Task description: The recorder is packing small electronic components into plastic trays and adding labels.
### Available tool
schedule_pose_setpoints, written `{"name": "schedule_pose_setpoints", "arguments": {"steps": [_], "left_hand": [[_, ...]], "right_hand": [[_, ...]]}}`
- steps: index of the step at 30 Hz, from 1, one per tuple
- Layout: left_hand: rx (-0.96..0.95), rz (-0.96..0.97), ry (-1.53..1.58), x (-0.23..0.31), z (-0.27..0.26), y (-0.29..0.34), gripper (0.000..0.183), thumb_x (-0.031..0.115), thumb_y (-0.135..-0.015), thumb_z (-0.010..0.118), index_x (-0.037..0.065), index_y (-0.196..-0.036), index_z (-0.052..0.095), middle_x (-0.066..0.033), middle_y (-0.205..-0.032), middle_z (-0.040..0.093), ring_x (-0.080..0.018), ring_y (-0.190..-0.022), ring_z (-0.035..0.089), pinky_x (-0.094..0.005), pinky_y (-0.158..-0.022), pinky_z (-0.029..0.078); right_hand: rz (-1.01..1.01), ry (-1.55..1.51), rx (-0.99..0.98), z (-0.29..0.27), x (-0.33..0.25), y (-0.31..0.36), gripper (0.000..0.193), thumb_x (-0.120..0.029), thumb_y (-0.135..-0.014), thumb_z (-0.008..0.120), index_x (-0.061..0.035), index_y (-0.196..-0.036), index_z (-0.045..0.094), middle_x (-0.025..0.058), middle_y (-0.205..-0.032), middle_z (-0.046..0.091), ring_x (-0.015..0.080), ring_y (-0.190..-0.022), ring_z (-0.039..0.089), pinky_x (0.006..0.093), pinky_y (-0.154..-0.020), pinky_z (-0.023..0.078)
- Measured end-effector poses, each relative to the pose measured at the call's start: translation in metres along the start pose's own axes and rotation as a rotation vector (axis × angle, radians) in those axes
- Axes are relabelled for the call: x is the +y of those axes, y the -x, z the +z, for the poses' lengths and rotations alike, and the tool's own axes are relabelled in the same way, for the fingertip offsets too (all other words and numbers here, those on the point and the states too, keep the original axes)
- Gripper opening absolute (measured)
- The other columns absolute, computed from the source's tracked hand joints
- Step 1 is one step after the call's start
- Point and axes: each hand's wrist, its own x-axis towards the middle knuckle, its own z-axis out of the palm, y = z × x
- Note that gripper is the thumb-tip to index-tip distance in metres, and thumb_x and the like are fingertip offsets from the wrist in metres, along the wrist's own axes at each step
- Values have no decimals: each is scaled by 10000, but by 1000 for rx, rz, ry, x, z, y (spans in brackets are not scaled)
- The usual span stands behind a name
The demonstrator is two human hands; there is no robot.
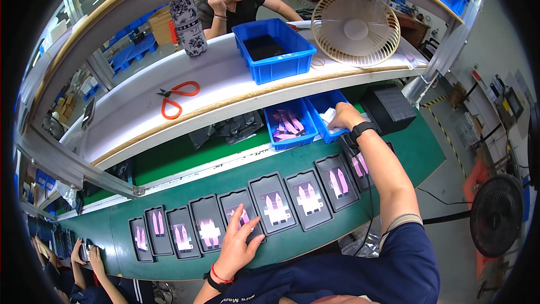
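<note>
My left hand (239, 247) hovers over a black tray (236, 195) in the middle of the row, fingers spread and holding nothing. That tray holds a pink two-pronged strip piece, partly hidden by my fingers. My right hand (344, 117) reaches into a blue bin (322, 103) under the shelf. Its fingers are bent together on a small white piece (328, 116); the fingertips are partly hidden. Beside it, another blue bin (292, 119) holds several pink strips. Several black trays line the green bench, some with pink strips on white pieces, such as the tray (257, 184) right of my left hand.
On the shelf above are red-handled snips (175, 100), a patterned bottle (189, 27), a blue crate (281, 70) and a fan cover (356, 28). A black box (389, 108) stands right of the bins. Another person sits across; a co-worker's hands (87, 252) are at far left.
</note>
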Motion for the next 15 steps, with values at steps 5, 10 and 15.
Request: {"name": "schedule_pose_setpoints", "arguments": {"steps": [5, 10, 15], "left_hand": [[13, 62, -26, 7, 2, -6, 393, 146, -747, 716, 31, -1107, 607, -245, -1328, 414, -391, -1183, 464, -407, -939, 422], [-101, -166, 793, 3, 33, -27, 470, 3, -784, 662, 39, -1232, 528, -166, -1321, 466, -278, -1213, 471, -383, -976, 412], [-214, -85, 1415, 7, 74, -77, 750, 33, -811, 651, 53, -1418, 211, -109, -1387, 364, -251, -1277, 385, -403, -1009, 384]], "right_hand": [[-49, -249, 263, -4, 27, -1, 525, -274, -530, 842, 37, -909, 650, 205, -877, 665, 299, -847, 658, 348, -769, 513], [-422, -905, 72, 8, -3, 80, 385, -101, -629, 815, 7, -939, 612, 43, -827, 655, 97, -709, 611, 246, -614, 498], [-697, -793, -3, 59, -78, 178, 365, -108, -634, 832, -5, -910, 615, 22, -789, 639, 56, -664, 576, 204, -582, 466]]}}
